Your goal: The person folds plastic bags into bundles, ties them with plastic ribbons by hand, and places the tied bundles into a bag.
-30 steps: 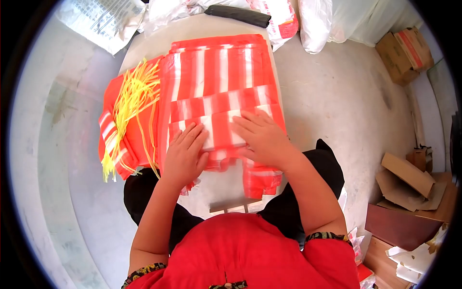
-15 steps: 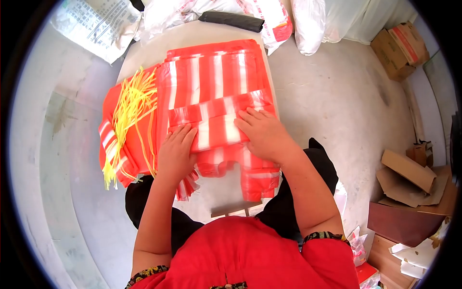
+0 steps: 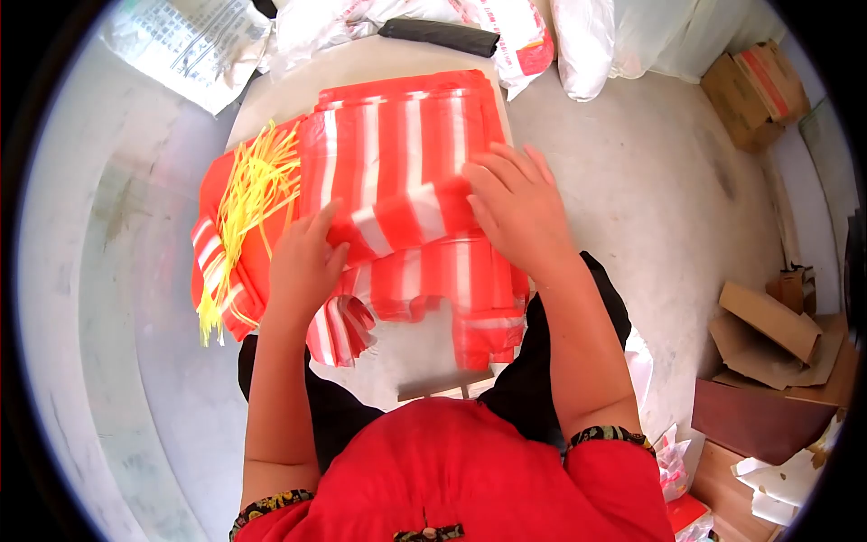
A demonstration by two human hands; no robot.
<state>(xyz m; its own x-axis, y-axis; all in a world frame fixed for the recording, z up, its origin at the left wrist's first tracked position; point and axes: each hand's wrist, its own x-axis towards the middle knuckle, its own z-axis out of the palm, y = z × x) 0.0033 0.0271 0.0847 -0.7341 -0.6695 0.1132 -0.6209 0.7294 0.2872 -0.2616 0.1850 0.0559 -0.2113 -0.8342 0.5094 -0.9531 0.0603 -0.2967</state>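
Red-and-white striped plastic bags [image 3: 393, 144] lie in a flat stack on the table, their cut handle ends hanging over the near edge. A folded band of the top bag [image 3: 406, 219] runs across the stack between my hands. My left hand [image 3: 307, 257] is at the band's left end, thumb and fingers curved around its edge. At its right end, my right hand [image 3: 519, 199] has thumb and fingers on the edge, the other fingers partly raised. Yellow strips [image 3: 262, 176] rest on a red folded pile [image 3: 212, 185] to the left.
A black roll [image 3: 440, 37] lies at the table's far edge [image 3: 361, 61], before white plastic sacks [image 3: 316, 27]. Cardboard boxes [image 3: 757, 95] stand at the far right. An open carton [image 3: 768, 339] is at the near right, on a dark red box [image 3: 759, 417].
Both hands have moved away from me. The wide folded flap, flat under them before, is now a narrower band lying farther up the stack.
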